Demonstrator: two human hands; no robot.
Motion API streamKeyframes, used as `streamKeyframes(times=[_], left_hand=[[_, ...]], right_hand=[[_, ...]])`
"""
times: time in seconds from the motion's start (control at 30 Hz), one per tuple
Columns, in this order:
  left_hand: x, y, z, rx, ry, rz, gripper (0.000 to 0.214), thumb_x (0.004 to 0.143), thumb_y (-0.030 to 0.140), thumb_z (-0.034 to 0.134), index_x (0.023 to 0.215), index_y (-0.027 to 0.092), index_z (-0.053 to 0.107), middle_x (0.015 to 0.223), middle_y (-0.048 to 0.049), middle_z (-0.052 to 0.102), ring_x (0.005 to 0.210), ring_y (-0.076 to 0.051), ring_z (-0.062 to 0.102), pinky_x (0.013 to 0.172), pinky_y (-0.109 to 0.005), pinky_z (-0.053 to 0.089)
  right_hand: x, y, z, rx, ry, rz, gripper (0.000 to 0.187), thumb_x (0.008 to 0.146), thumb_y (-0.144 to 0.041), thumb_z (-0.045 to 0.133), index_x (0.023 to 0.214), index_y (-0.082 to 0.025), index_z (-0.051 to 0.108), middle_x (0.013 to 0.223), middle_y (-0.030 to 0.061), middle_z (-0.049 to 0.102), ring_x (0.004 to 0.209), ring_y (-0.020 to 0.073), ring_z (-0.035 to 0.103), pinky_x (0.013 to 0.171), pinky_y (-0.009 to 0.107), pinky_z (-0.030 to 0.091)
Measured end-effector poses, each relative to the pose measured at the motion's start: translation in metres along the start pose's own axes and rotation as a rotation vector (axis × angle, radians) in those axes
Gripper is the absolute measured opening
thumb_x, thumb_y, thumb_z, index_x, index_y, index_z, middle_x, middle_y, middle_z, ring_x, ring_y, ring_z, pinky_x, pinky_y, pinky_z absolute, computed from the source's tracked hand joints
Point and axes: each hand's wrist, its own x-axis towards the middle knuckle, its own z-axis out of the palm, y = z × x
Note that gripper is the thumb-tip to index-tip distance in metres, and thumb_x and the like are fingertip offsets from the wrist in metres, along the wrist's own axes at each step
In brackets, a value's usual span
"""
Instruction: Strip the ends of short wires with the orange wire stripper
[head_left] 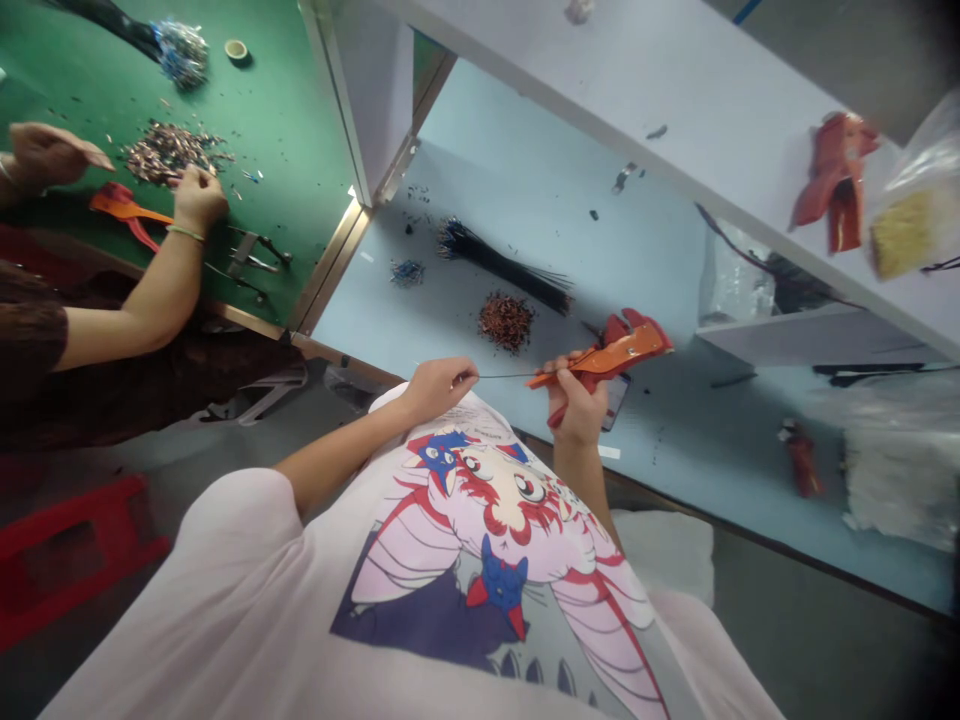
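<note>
A wire-assembly workshop is shown by the green and pale blue workbenches [300,130] [615,250], where bundled black wires [502,265], heaps of cut wire pieces [506,322] and orange-handled crimping tools [607,355] are laid out.

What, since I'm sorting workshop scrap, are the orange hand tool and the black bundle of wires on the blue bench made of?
The orange hand tool looks like moulded plastic: smooth, slightly glossy, with rounded edges. Any metal inside is hidden. The black bundle of wires looks plastic-insulated, being thin, flexible and fairly matte, but the cores don't show.

Left hand [439,390] pinching, right hand [576,400] clenched and raised (both bare)
</note>
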Motion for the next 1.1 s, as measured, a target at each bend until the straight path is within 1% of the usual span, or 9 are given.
streamKeyframes(times=[0.13,0.3,0.5,0.7,0.87,0.93,1.0,1.07,1.1], left_hand=[[-0.001,-0.003,0.001,0.035,-0.02,0.024,0.017,0.086,0.025,0.047,0.089,0.019,0.064,0.082,-0.0017,0.068,0.073,-0.013,0.059,0.069,-0.024,0.043],[-0.001,-0.01,0.003,0.058,-0.039,0.04,0.022,0.087,0.02,0.044,0.097,0.019,0.063,0.095,-0.0038,0.068,0.082,-0.014,0.06,0.077,-0.025,0.045],[-0.003,-0.015,-0.005,0.119,-0.07,-0.045,0.023,0.088,0.027,0.043,0.095,0.021,0.064,0.086,-0.0022,0.069,0.077,-0.015,0.061,0.072,-0.025,0.044],[-0.005,-0.014,-0.013,0.165,-0.124,-0.135,0.024,0.088,0.027,0.042,0.098,0.023,0.062,0.088,-0.0021,0.07,0.079,-0.017,0.062,0.072,-0.027,0.043],[-0.005,-0.026,-0.012,0.231,-0.163,-0.216,0.025,0.088,0.026,0.039,0.101,0.022,0.061,0.089,-0.0035,0.07,0.083,-0.019,0.063,0.075,-0.03,0.044],[-0.004,-0.03,-0.012,0.271,-0.18,-0.19,0.024,0.086,0.028,0.044,0.103,0.02,0.061,0.096,-0.006,0.069,0.089,-0.021,0.063,0.08,-0.033,0.045],[-0.003,-0.03,-0.011,0.256,-0.205,-0.097,0.028,0.083,0.033,0.053,0.106,0.019,0.06,0.106,-0.0081,0.067,0.098,-0.023,0.061,0.087,-0.035,0.043],[0.0,-0.022,-0.008,0.147,-0.233,0.002,0.034,0.079,0.036,0.058,0.108,0.019,0.059,0.11,-0.0079,0.066,0.101,-0.023,0.06,0.091,-0.035,0.042],[0.001,-0.016,-0.007,0.061,-0.247,0.03,0.035,0.079,0.037,0.059,0.108,0.019,0.059,0.109,-0.007,0.066,0.099,-0.021,0.06,0.089,-0.033,0.043]], right_hand=[[0.0,0.001,0.0,-0.007,0.008,0.01,0.032,0.064,-0.019,0.073,0.09,-0.02,0.055,0.076,-0.0026,0.054,0.071,0.0134,0.057,0.071,0.035,0.053],[0.001,0.002,0.0,0.02,0.021,-0.027,0.031,0.064,-0.016,0.072,0.089,-0.021,0.055,0.075,-0.0037,0.055,0.07,0.012,0.057,0.072,0.034,0.053],[0.004,0.004,0.0,0.033,0.022,-0.033,0.031,0.064,-0.015,0.071,0.09,-0.021,0.054,0.076,-0.0041,0.055,0.07,0.0107,0.057,0.073,0.031,0.053],[0.006,0.01,-0.002,0.034,0.056,-0.002,0.033,0.062,-0.014,0.071,0.089,-0.021,0.055,0.077,-0.0038,0.055,0.07,0.0107,0.056,0.073,0.031,0.052],[0.0,0.02,0.002,-0.038,0.055,0.036,0.033,0.062,-0.017,0.071,0.091,-0.021,0.053,0.077,-0.0035,0.055,0.069,0.011,0.056,0.071,0.031,0.051],[-0.006,0.025,0.007,-0.078,0.028,0.07,0.032,0.064,-0.018,0.069,0.091,-0.021,0.053,0.077,-0.0034,0.056,0.068,0.0113,0.056,0.069,0.031,0.051],[-0.013,0.031,0.012,-0.104,-0.006,0.104,0.03,0.066,-0.019,0.068,0.092,-0.021,0.053,0.077,-0.0031,0.056,0.068,0.0118,0.056,0.067,0.03,0.051],[-0.019,0.035,0.017,-0.126,-0.065,0.125,0.027,0.067,-0.02,0.067,0.091,-0.02,0.053,0.078,-0.0024,0.057,0.069,0.0124,0.057,0.066,0.029,0.05],[-0.021,0.037,0.019,-0.142,-0.101,0.125,0.025,0.068,-0.02,0.066,0.089,-0.02,0.054,0.077,-0.002,0.057,0.069,0.0126,0.057,0.065,0.028,0.05]])
